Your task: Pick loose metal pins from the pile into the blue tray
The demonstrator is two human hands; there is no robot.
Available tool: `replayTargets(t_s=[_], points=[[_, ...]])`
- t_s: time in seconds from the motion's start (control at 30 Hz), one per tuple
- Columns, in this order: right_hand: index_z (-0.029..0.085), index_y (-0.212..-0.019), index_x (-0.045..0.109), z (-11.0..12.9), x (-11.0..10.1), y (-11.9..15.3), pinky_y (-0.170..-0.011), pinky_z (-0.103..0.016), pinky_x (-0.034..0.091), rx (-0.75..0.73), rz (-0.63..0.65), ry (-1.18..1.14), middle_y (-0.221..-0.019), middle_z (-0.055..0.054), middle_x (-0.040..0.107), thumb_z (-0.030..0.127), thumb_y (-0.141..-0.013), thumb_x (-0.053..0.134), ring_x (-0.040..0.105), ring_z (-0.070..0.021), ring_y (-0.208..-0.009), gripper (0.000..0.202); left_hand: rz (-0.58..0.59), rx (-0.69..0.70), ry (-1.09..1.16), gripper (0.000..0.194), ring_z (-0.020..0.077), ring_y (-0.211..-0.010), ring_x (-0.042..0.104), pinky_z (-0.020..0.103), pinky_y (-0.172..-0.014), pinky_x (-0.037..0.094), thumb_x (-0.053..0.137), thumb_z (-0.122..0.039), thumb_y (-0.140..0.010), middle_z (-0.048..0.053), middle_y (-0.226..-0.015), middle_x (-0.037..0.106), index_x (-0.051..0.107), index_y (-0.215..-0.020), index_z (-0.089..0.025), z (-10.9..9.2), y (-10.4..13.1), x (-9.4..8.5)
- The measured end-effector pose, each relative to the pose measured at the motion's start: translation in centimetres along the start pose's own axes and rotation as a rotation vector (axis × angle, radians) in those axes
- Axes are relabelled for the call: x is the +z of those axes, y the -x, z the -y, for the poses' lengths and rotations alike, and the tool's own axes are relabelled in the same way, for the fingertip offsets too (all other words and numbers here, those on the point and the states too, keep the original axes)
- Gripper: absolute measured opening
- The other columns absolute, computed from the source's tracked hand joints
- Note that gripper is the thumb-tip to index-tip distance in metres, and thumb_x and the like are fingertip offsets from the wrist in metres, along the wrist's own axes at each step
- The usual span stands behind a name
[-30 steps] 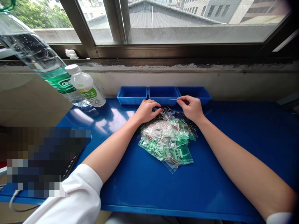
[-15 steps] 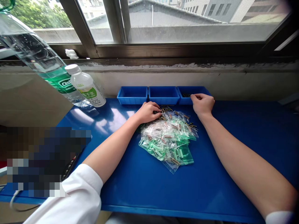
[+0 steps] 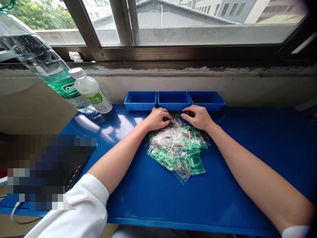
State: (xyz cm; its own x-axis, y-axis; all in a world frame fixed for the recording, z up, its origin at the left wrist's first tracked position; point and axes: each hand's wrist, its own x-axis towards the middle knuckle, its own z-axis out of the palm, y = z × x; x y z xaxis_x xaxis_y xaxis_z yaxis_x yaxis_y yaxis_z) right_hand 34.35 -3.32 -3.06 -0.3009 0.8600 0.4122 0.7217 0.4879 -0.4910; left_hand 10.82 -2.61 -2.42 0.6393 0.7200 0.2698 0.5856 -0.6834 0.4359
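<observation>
My left hand [image 3: 156, 119] is curled over a bunch of dark screws [image 3: 164, 118] at the back of the pile. Loose black and brass-coloured screws [image 3: 176, 116] lie between my two hands. Just to their right is my right hand [image 3: 200, 118], thumb and fingers apart, with nothing visible in it. In front of both hands spreads a heap of small clear and green plastic bags [image 3: 173, 145], with copper-coloured pieces and pale plugs showing inside. Behind the right hand, the right-hand blue bin [image 3: 210, 106] contains a few dark screws [image 3: 198, 100].
Two more blue bins [image 3: 140, 106] stand in the row along the wall. On the left are a small white-capped bottle [image 3: 92, 96] and a tall water bottle [image 3: 53, 69]. A blurred-out dark object [image 3: 54, 172] occupies the left side of the blue table [image 3: 138, 198].
My right hand has moved left and nearer from the right-hand bin to the loose screws, and its fingers have parted. The left hand stays in place, with dark screw heads now showing.
</observation>
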Motion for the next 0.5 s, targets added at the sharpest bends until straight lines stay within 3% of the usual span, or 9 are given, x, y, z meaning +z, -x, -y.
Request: replayTargets(t_s=[0.17, 0.3, 0.5], points=[[0.019, -0.105, 0.071, -0.28, 0.37, -0.13, -0.077, -0.036, 0.048, -0.043, 0.192, 0.076, -0.096, -0.01, 0.065, 0.051, -0.08, 0.06, 0.061, -0.0251, -0.089, 0.043, 0.027, -0.02, 0.002, 0.022, 0.0231, -0.1, 0.059, 0.041, -0.093, 0.034, 0.054, -0.025, -0.079, 0.004, -0.098, 0.069, 0.071, -0.092, -0.022, -0.24, -0.02, -0.11], [0.019, -0.099, 0.073, -0.14, 0.44, -0.23, -0.076, -0.035, 0.048, -0.007, 0.2, 0.031, -0.093, -0.009, 0.066, 0.042, -0.082, 0.059, 0.062, -0.0227, -0.084, 0.032, 0.035, -0.014, -0.027, 0.03, 0.0247, -0.103, 0.057, 0.042, -0.092, 0.033, 0.05, -0.024, -0.08, 0.005, -0.1, 0.067, 0.07, -0.102, -0.023, -0.33, 0.03, -0.07], [0.018, -0.082, 0.072, -0.02, 0.46, -0.41, -0.07, -0.032, 0.047, 0.015, 0.175, 0.034, -0.083, -0.006, 0.067, 0.028, -0.078, 0.061, 0.061, -0.0197, -0.075, 0.015, 0.04, -0.03, -0.03, 0.024, 0.0238, -0.1, 0.057, 0.041, -0.092, 0.032, 0.051, -0.026, -0.081, 0.004, -0.096, 0.069, 0.073, -0.089, -0.023, -0.49, 0.04, -0.22]])
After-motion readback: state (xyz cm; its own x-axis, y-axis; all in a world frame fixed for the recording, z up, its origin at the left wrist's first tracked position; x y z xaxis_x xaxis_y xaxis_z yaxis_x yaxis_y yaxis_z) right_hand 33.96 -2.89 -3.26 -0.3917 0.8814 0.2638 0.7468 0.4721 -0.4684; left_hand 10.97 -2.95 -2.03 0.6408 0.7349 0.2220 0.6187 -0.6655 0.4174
